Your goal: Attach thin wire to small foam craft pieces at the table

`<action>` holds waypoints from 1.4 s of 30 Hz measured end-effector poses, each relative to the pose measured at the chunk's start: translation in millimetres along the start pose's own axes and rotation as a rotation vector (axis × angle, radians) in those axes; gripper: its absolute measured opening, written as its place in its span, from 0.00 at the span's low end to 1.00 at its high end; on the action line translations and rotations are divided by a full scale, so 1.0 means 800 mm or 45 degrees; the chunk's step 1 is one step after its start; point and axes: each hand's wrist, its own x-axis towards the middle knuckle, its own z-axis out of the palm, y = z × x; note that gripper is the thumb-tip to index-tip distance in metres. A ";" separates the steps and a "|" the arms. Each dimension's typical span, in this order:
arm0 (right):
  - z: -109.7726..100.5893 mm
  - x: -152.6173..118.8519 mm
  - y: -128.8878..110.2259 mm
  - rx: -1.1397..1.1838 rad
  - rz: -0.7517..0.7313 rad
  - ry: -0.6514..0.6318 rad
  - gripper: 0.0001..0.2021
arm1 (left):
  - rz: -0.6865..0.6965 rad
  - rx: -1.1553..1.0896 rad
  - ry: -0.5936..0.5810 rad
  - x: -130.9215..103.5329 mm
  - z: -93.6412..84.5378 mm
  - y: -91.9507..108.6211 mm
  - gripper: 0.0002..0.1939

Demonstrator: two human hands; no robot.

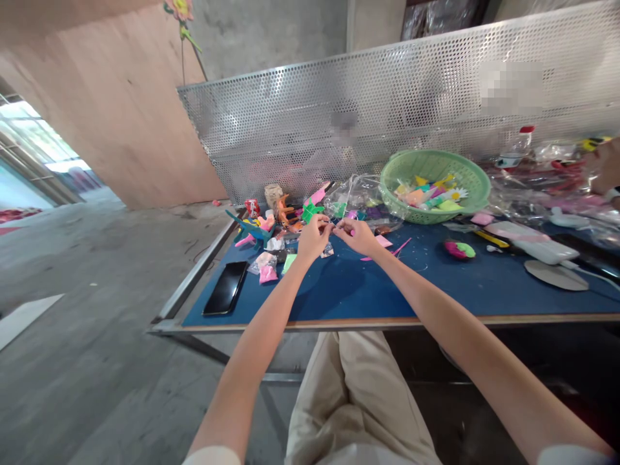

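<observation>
My left hand (pixel 314 239) and my right hand (pixel 358 236) meet above the blue tabletop (pixel 334 294), fingertips pinched close together. What lies between the fingers is too small to make out; a bit of pink shows at the right hand. Just behind the left hand is a bright green clay-like figure (pixel 311 210). Clear plastic wrap (pixel 363 188) lies behind the right hand. Beside the right forearm are thin pink strips (pixel 401 247) and a flat pink piece (pixel 383 241). To the left of my left hand sit a teal figure (pixel 254 230) and an orange figure (pixel 285 212).
A green basket (pixel 477 194) of coloured pieces stands at the back right. A phone (pixel 226 288) lies at the front left, near small bags of pink clay (pixel 268 274). Rightward are a pink-and-green lump (pixel 459 250), a yellow cutter (pixel 491 239) and a white corded device (pixel 537 242). A perforated metal panel (pixel 290 123) closes the back.
</observation>
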 end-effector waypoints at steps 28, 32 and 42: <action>0.008 0.006 0.008 -0.190 0.117 0.035 0.10 | 0.338 0.615 0.117 -0.005 -0.017 0.010 0.04; 0.007 0.004 -0.002 -0.269 0.118 0.061 0.08 | 0.334 0.668 0.135 -0.006 -0.016 0.010 0.05; 0.015 0.002 -0.001 -0.427 0.052 0.170 0.09 | 0.351 0.655 0.155 -0.003 -0.018 0.014 0.06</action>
